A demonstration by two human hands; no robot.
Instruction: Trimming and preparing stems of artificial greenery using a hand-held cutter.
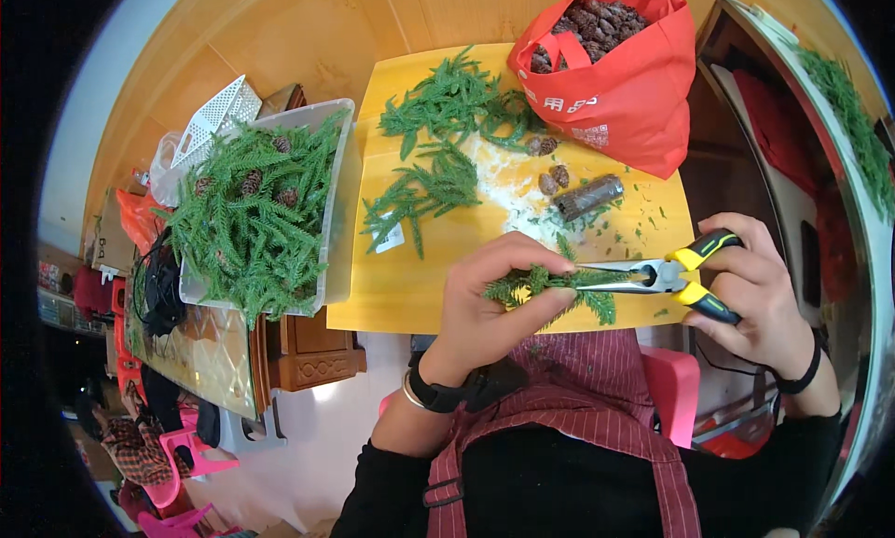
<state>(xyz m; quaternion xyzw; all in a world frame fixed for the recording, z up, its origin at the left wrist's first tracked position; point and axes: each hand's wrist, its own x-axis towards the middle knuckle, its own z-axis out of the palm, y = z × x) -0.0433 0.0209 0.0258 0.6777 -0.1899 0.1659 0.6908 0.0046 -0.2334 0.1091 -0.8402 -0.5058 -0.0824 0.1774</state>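
A green artificial pine sprig (508,288) is pinched between the thumb and fingers of my left hand (475,305), just above the near edge of the yellow tabletop (410,286). My right hand (769,291) grips long-nose pliers (664,275) with yellow and black handles. Their jaws point left and lie along the sprig's stem; whether they bite on it I cannot tell. Beyond my hands lie a dark brown cylinder (589,198), a few small pine cones (559,175) and white powder (508,188). Loose pine sprigs (438,179) rest on the table's left half.
A red bag (620,100) full of pine cones (601,20) stands at the back right. On the left, a clear plastic bin (337,184) holds many green sprigs with cones among them. Behind it is a white basket (219,118). A pink chair (673,389) is under me.
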